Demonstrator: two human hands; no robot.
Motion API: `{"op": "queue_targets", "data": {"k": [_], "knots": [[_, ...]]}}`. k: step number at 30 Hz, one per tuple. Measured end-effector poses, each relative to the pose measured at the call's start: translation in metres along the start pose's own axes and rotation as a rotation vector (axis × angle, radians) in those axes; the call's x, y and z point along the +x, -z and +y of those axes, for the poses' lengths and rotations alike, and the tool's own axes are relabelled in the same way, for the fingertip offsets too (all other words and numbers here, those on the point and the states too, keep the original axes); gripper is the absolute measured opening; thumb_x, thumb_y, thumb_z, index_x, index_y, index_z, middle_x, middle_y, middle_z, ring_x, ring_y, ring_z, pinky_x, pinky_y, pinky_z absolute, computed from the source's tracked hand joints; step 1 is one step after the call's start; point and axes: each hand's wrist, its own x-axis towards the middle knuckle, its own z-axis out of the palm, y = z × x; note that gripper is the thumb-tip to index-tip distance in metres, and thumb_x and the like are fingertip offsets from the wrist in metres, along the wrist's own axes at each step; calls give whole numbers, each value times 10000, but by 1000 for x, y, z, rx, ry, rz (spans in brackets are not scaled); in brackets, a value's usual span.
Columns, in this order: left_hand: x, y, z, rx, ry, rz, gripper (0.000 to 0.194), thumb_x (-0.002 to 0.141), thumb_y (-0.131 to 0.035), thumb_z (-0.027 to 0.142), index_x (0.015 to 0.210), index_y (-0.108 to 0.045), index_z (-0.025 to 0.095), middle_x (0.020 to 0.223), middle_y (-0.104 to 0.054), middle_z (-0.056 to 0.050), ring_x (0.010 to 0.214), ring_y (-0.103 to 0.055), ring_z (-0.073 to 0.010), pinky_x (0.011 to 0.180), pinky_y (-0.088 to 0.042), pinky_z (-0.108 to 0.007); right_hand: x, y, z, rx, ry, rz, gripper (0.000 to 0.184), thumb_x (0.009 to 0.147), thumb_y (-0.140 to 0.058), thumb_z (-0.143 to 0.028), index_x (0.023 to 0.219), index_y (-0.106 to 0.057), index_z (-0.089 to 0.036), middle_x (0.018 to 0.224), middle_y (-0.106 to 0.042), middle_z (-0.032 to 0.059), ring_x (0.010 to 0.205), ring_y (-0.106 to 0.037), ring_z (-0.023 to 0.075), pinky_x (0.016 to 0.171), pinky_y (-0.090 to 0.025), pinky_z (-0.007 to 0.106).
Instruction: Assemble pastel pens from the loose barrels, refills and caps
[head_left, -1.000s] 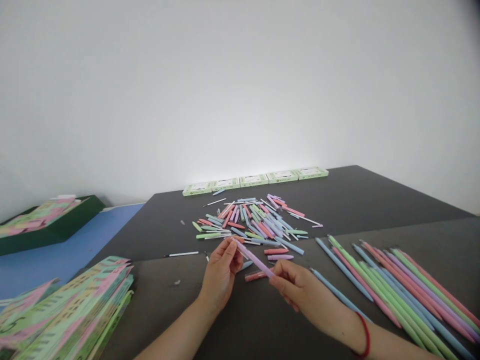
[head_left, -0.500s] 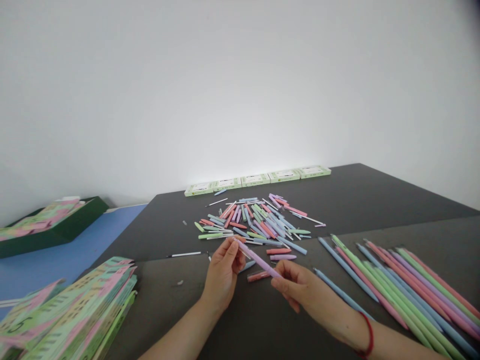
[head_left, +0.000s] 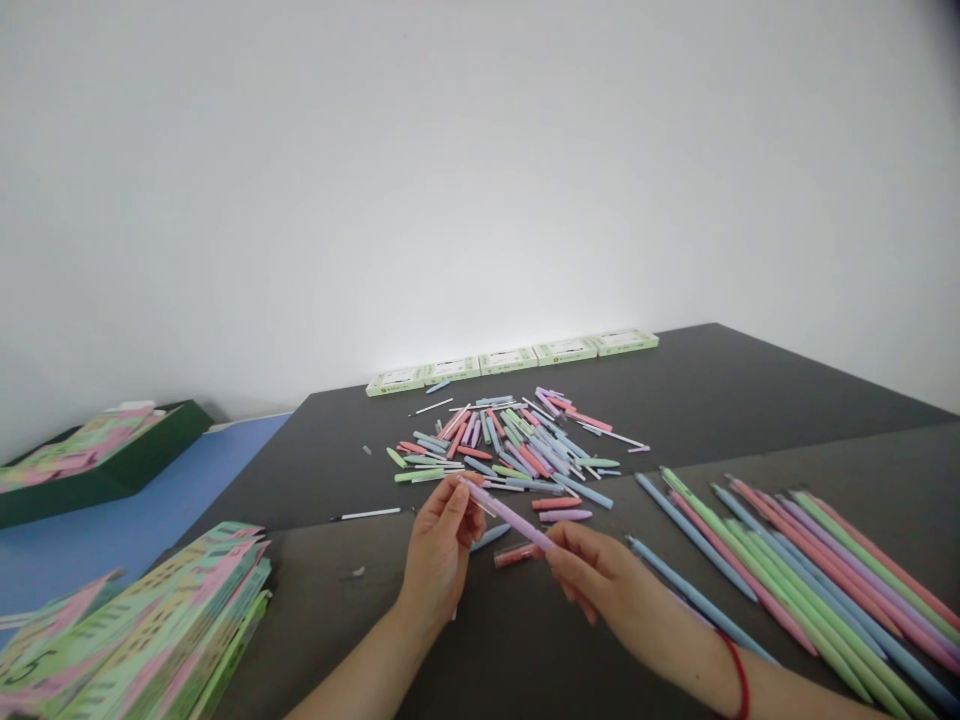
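Observation:
A light purple pen barrel [head_left: 510, 517] slants between my two hands above the black table. My left hand [head_left: 441, 540] pinches its upper left end between thumb and fingers. At the lower right end, my right hand [head_left: 604, 572] grips it with thumb and forefinger. A thin white stick shows beside the barrel, and a small pale tip pokes out below my left palm; what it belongs to is hidden. Just past the hands lie a red pen cap [head_left: 556, 504], a purple pen cap [head_left: 565, 516] and a red piece with a clear end [head_left: 516, 555].
A heap of pastel pen parts and white refills [head_left: 517, 440] lies mid-table. Longer pens [head_left: 810, 590] lie side by side at right. Flat green boxes [head_left: 508, 360] line the wall. Printed cartons [head_left: 150, 630] stack at left, near a dark green tray [head_left: 112, 475] on a blue surface.
Both hands keep their hold on the purple pen barrel, with only a slight shift. A pale tip has appeared below my left palm. The camera view has moved a little.

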Motion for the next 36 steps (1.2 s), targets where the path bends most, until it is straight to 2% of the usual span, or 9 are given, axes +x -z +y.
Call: {"op": "queue_targets", "data": {"k": [3, 10, 15, 19, 23, 28, 31, 33, 36], "knots": [[1, 1, 0, -23, -21, 0, 181, 752, -712, 297, 866, -680, 160, 665, -531, 27, 562, -454, -73, 520, -388, -169, -1, -1, 1, 10, 4, 18, 413, 940, -359, -489, 838, -611, -179, 651, -485, -11, 533, -432, 117, 441, -314, 223], [-1, -2, 4, -57, 2, -75, 120, 790, -665, 250, 870, -667, 160, 782, -588, -4, 568, -467, -71, 491, -393, -165, -3, 1, -10, -217, 118, 139, 312, 900, -500, -432, 754, -629, -189, 667, -503, -7, 622, -445, 144, 571, -335, 248], [-2, -2, 6, -80, 22, -82, 115, 777, -678, 242, 849, -662, 154, 777, -598, -8, 561, -481, -66, 511, -404, -163, -3, -1, -6, -61, 45, 38, 464, 945, -344, -496, 776, -640, -181, 585, -423, -31, 515, -395, 119, 478, -283, 241], [-1, -1, 5, -69, 9, -80, 111, 789, -666, 255, 840, -647, 158, 780, -590, -2, 554, -473, -64, 509, -403, -164, 0, -2, -5, -41, 7, 57, 354, 896, -474, -475, 735, -599, -185, 560, -371, -55, 484, -341, 102, 441, -251, 232], [-1, -1, 6, -81, 9, -76, 109, 790, -670, 254, 832, -643, 157, 784, -585, 2, 560, -466, -59, 522, -403, -163, 2, -2, -4, 38, -2, 40, 284, 815, -609, -453, 737, -558, -185, 607, -420, -56, 492, -354, 85, 434, -271, 210], [0, -1, 5, -106, 2, -53, 103, 774, -689, 233, 827, -648, 154, 779, -585, 3, 604, -489, -72, 546, -408, -168, 1, -2, 0, 265, -36, -145, 433, 902, -418, -518, 864, -655, -158, 672, -519, -9, 500, -426, 85, 439, -336, 201], [1, -2, 4, -106, -5, -39, 107, 777, -681, 238, 834, -645, 155, 809, -608, -16, 722, -554, -115, 637, -451, -199, 0, -3, 1, 437, -107, -171, 353, 874, -505, -475, 889, -657, -157, 707, -529, -8, 504, -420, 69, 436, -333, 181], [0, -4, 5, -149, 47, -32, 100, 796, -651, 238, 854, -634, 159, 831, -622, -32, 787, -582, -152, 714, -475, -255, -1, -5, 2, 519, -153, -175, 317, 852, -549, -451, 853, -654, -153, 677, -508, -19, 496, -405, 64, 430, -322, 175], [-6, -10, 11, -326, 168, -45, 88, 836, -558, 227, 811, -602, 155, 680, -547, 4, 635, -539, -120, 692, -484, -285, -3, -9, 2, 551, -234, -192, 321, 829, -574, -432, 739, -642, -132, 600, -477, -28, 478, -397, 64, 424, -307, 173]]}}
